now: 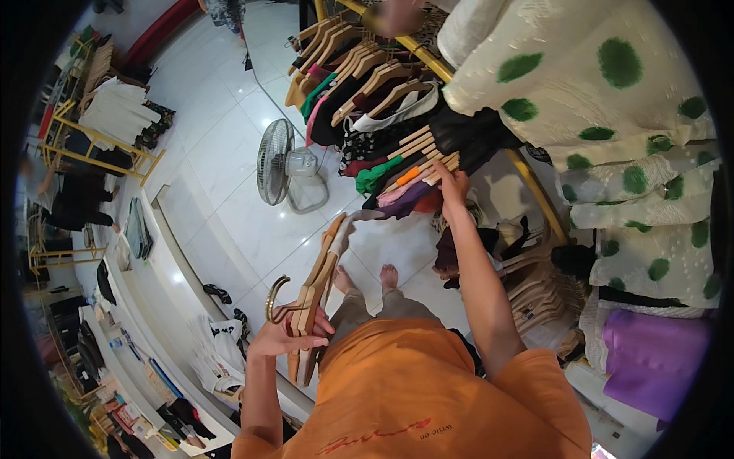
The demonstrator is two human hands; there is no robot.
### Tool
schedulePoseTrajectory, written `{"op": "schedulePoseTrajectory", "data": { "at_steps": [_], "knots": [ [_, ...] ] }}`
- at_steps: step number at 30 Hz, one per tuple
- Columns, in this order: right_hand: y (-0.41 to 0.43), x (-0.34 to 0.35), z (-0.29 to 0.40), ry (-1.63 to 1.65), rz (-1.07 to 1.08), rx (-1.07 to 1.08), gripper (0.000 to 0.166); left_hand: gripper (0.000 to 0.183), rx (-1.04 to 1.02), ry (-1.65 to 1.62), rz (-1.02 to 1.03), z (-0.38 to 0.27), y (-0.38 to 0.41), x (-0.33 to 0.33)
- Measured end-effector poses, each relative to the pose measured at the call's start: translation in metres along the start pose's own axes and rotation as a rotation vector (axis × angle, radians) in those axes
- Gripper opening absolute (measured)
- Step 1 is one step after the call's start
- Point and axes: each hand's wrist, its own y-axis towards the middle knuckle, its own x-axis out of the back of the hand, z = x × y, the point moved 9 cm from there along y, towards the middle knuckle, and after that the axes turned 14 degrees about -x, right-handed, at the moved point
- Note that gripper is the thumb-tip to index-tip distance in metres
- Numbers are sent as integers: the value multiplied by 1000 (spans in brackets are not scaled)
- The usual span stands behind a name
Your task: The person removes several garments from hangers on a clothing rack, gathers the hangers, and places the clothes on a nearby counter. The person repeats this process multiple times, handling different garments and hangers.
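Note:
Several wooden clothes hangers (315,281) with brass hooks are gripped together in my left hand (295,335), in front of my orange T-shirt. A light grey garment strap runs from their upper end towards the rack. My right hand (453,182) reaches out to the ends of wooden hangers (427,169) on the clothes rack, its fingers against them; whether it grips one cannot be told. Orange, green (378,175), pink and purple garments (404,201) hang from these hangers, beside a sheer black garment (470,135).
A grey floor fan (276,162) stands on the white tiles left of the rack. Cream cloth with green spots (636,178) hangs at the right, above folded purple fabric (654,361). Empty wooden hangers (533,292) are bunched lower right. Another person (80,195) is at the far left.

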Motion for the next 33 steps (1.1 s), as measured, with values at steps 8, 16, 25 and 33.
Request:
{"op": "schedulePoseTrajectory", "data": {
  "at_steps": [8,16,25,33],
  "knots": [
    [-19,6,3,196,64,-82,30,56,-104,-120,-244,-1,-39,19],
    [-108,11,-6,188,184,-62,21,50,-224,-194,-311,-6,-26,33],
    [-263,-57,-43,-6,500,-206,19,62,-218,-133,-259,-22,55,9],
    [-318,-101,-37,-466,565,193,31,68,-12,-162,-141,17,64,-2]
  ]
}}
